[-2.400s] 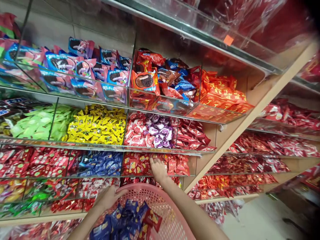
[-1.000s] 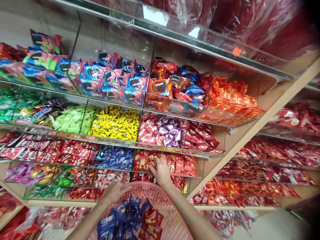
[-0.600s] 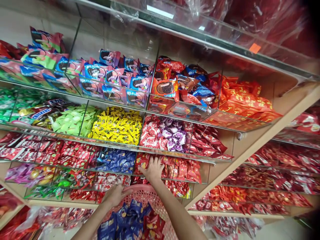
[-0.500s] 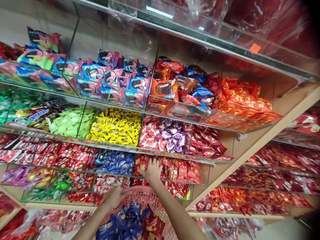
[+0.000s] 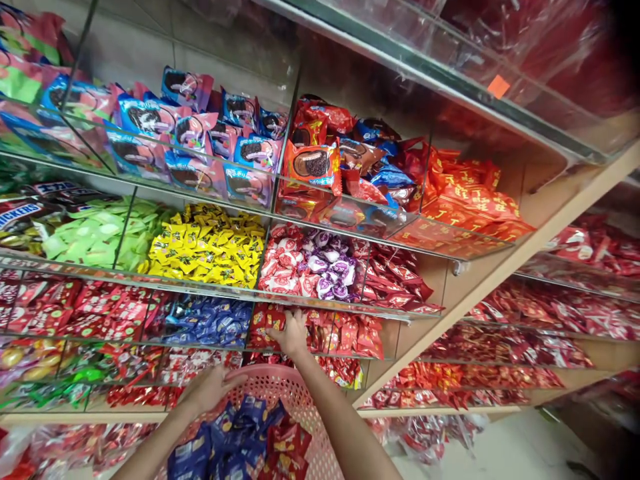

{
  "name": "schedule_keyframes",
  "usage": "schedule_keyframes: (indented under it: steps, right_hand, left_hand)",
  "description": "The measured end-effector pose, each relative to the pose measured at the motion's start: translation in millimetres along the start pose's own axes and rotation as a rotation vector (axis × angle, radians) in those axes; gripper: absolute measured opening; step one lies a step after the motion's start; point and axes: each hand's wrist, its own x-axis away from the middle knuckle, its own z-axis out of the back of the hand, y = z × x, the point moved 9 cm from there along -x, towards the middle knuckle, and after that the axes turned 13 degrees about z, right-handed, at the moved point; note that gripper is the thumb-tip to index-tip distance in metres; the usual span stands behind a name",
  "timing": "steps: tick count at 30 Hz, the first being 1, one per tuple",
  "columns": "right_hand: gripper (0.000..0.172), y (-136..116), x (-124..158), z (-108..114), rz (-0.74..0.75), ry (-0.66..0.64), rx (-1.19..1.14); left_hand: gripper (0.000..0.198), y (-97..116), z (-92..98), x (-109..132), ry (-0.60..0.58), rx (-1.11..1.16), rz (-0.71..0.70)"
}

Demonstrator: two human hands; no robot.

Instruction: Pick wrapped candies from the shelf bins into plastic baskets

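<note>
A pink plastic basket (image 5: 265, 375) with a perforated wall is at the bottom centre. Dark blue wrapped candies (image 5: 235, 430) and several red wrapped candies (image 5: 289, 443) lie inside it. My left hand (image 5: 207, 390) is closed on the basket's left rim. At the shelf just beyond the basket, my right hand (image 5: 291, 335) reaches into a compartment of red candy packets (image 5: 266, 321). Its thumb is spread away from the fingers, and the fingertips are partly lost among the packets; I see nothing held. Blue wrapped candies (image 5: 207, 320) fill the compartment to its left.
A glass shelf edge (image 5: 320, 303) runs close above my right hand. Higher up are yellow candies (image 5: 207, 247), purple-and-white candies (image 5: 330, 263) and cookie packets (image 5: 313, 167). A slanted wooden side panel (image 5: 450, 307) stands to the right, with more red packets (image 5: 500, 337) beyond.
The view has shifted, so the shelves sit farther left and slightly higher. My right hand's fingers reach deeper among the red packets. My left hand stays on the basket rim.
</note>
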Motion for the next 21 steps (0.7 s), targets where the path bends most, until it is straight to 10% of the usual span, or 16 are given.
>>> schedule_keyframes:
  steps: [21]
  right_hand:
    - [0.032, 16.7, -15.3, 10.2, -0.146, 0.394, -0.2]
  left_hand:
    - [0.056, -1.8, 4.4, -4.1, 0.001, 0.04, 0.018]
